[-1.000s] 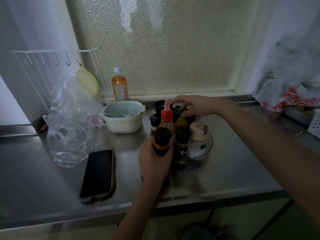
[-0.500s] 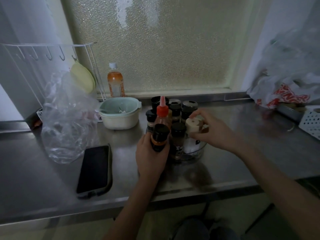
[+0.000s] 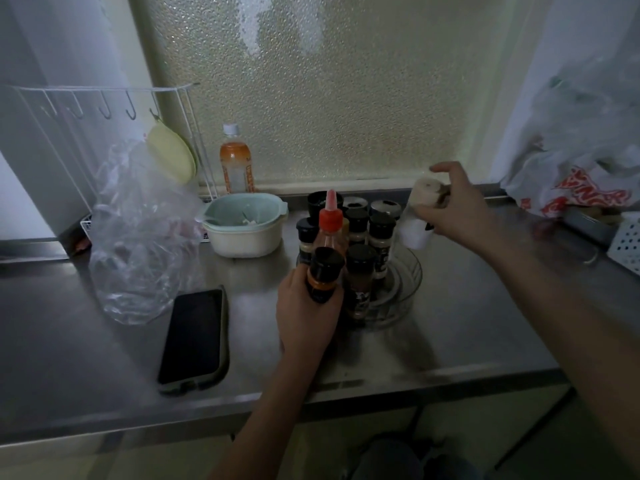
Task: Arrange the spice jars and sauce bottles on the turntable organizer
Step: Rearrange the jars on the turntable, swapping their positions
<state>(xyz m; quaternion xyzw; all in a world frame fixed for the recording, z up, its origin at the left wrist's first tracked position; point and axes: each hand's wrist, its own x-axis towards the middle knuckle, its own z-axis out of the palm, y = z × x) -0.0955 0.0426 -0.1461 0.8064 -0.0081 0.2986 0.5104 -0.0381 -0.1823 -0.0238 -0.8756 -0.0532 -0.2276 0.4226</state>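
The right hand (image 3: pixel 457 206) has lifted the white-capped jar (image 3: pixel 420 216) off the turntable organizer (image 3: pixel 401 289) and now holds it in the air, up and to the right of the cluster, tilted, with the fingers wrapped round its upper body; half a second ago that jar stood on the right side of the organizer with the hand just closing on it. The spot it left is now bare clear plastic; that gap is the main change, and it suggests the jar is being moved to a different place rather than added fresh. The left hand (image 3: pixel 308 313) has stayed put, clenched round the orange-banded jar (image 3: pixel 323 275) at the front-left rim of the organizer; whether that jar's base rests on the tray or on the counter (image 3: pixel 467 323) is hard to tell in the dim light. The red-capped sauce bottle (image 3: pixel 330 230) and the other black-capped spice jars (image 3: pixel 360 271) stand upright and crowded toward the left and back; so the arranging looks well along, with two jars yet to settle.
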